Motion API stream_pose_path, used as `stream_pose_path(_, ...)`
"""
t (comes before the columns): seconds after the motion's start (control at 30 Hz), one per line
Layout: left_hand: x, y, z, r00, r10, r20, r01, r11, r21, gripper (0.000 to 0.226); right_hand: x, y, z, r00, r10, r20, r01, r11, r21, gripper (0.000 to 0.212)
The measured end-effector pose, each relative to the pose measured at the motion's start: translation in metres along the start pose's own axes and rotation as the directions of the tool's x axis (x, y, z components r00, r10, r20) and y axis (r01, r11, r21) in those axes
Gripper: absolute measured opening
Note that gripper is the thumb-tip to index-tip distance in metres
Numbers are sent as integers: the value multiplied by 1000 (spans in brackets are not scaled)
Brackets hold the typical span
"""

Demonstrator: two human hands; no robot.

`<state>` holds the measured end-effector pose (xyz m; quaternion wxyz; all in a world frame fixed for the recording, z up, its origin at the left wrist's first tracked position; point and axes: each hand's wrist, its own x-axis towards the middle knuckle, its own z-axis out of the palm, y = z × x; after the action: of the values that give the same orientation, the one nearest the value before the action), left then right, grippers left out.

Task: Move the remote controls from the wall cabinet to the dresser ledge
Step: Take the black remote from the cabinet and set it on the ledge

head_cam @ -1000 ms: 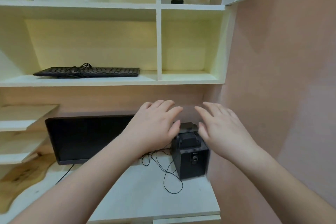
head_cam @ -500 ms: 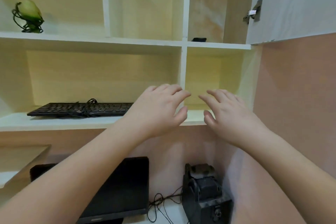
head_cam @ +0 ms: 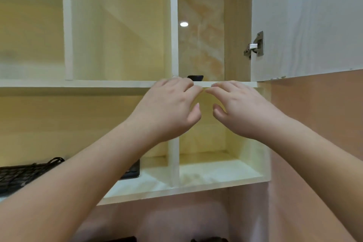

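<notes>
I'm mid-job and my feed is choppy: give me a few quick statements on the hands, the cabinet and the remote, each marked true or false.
1. The left hand is holding a remote. False: its fingers are relaxed and hold nothing.
2. A dark object, probably a remote, lies on the shelf of the open cabinet compartment, just above the hands. True.
3. The cabinet door is closed over that compartment. False: it is swung open to the right, with its hinge showing.
4. The right hand is empty, with its fingers near the shelf edge. True.
5. The keyboard lies on the same shelf as the dark object. False: it lies on the lower shelf, at the left.
</notes>
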<state>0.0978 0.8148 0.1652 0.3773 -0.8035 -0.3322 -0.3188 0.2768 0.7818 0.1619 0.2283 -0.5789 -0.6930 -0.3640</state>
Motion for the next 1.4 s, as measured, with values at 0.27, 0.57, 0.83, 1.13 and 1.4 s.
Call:
stream_pose_path(0.27,64,-2,25,996,-87,31,87,996,16,40,49,58,14,994,-19,-108,28,996,88,43)
stream_pose_path(0.57,142,-3,44,936,-315,159,302,948,101,43,112,96,36,999,8,-38,2,967,253,46)
stream_pose_path(0.83,179,2,43,728,-525,441,490,848,201,51,149,103,46,992,57,110,-97,909,404,54)
stream_pose_path(1.13,182,6,51,645,-502,576,442,860,254,49,168,108,61,961,65,270,-192,860,474,53)
stream_pose_path(1.4,180,-2,56,750,-500,433,457,865,209,26,172,111,63,917,109,384,-279,863,421,56)
